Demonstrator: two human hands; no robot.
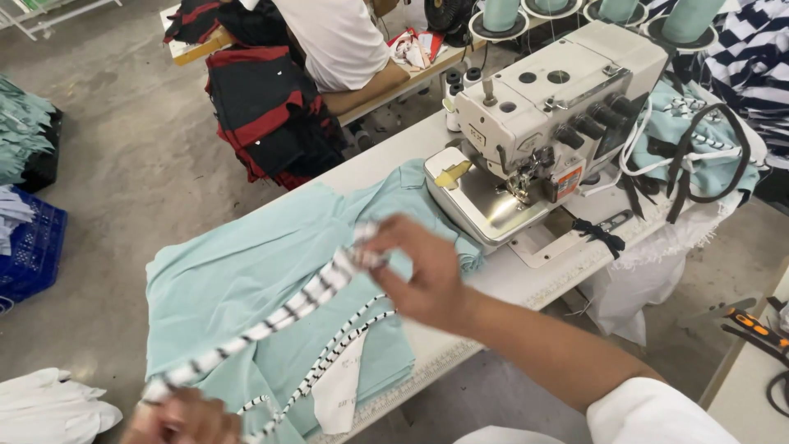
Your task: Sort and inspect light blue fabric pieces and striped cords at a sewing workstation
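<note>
A long white tabletop (526,284) is seen running from about 7 o'clock to 1 o'clock across the view. Much of its near half is covered by flat pale mint-green fabric (246,271), which reaches up to the bed of a cream overlock sewing machine (551,115) set at about 1 o'clock. Behind the machine, thread cones (501,12) are stood in a row, and more mint cloth with a dark strap (699,156) is heaped at 2 o'clock. A seated person in a white top (337,41) is seen at 12 o'clock beside red-and-black garments (263,115).

A narrow black-and-white striped band (279,316) is held stretched above the green fabric, its long axis running diagonally from 7 o'clock up to 1 o'clock. Its upper end is pinched in the grip of the right hand (419,275), fingers pressed together on it. Its lower end is held by the left hand (185,415) at the bottom edge, the grip closed around it, though blurred. A thinner striped loop hangs below the band.
</note>
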